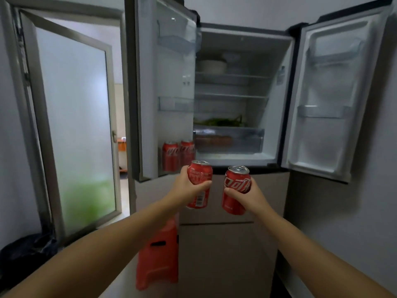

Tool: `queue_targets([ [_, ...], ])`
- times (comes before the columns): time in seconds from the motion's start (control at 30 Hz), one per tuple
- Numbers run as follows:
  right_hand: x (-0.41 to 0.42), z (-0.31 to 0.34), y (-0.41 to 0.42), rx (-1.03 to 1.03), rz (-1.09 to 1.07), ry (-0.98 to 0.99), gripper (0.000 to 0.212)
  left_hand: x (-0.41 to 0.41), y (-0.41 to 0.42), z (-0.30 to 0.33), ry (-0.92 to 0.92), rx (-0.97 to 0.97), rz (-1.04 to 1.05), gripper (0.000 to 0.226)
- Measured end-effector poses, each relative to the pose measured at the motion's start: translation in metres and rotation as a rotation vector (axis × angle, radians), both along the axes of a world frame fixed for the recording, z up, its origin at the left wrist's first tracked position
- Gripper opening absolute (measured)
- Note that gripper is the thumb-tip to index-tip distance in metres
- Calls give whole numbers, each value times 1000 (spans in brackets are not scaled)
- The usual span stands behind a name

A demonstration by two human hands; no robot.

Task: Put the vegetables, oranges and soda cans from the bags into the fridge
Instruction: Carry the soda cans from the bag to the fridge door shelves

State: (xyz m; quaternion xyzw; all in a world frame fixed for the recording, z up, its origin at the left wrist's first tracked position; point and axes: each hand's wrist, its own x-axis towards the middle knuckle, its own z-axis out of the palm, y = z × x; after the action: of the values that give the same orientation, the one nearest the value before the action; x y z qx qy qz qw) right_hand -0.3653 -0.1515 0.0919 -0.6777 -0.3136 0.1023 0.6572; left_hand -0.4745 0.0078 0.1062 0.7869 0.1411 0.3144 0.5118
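Note:
My left hand (pixel 184 187) grips a red soda can (pixel 199 176) upright in front of the open fridge (pixel 242 157). A second red soda can (pixel 236 186) is held in my right hand (pixel 252 195), just to the right of the first. Both cans hang below the fridge's bottom ledge. Two more red cans (pixel 178 155) stand in the lowest bin of the left fridge door (pixel 148 89). Green vegetables (pixel 219 121) lie on the shelf above the clear drawer (pixel 228 139), which shows something orange inside.
The right fridge door (pixel 330 93) stands wide open with bare bins. A bowl (pixel 211 66) sits on the top shelf. An orange-red plastic stool (pixel 159 254) stands beside the lower fridge drawers. A frosted glass door (pixel 73 117) is open at left, a dark bag (pixel 23 252) below it.

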Motion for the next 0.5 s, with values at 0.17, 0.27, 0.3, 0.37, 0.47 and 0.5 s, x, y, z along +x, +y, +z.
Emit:
queue_targets([
  [0.17,83,58,52,85,85,-84,59,60,41,49,-21,93,62,61],
  [0.27,123,96,92,212,182,-113,57,85,59,83,-96,155,107,53],
  [0.3,135,110,105,263,230,-123,56,92,64,96,-135,184,138,51],
  [0.37,154,138,127,333,327,-145,58,102,73,123,-217,230,200,48],
  [0.47,182,183,158,409,461,-171,66,112,86,167,-304,283,303,45],
  [0.5,189,197,169,439,503,-187,67,113,90,181,-328,300,335,45],
])
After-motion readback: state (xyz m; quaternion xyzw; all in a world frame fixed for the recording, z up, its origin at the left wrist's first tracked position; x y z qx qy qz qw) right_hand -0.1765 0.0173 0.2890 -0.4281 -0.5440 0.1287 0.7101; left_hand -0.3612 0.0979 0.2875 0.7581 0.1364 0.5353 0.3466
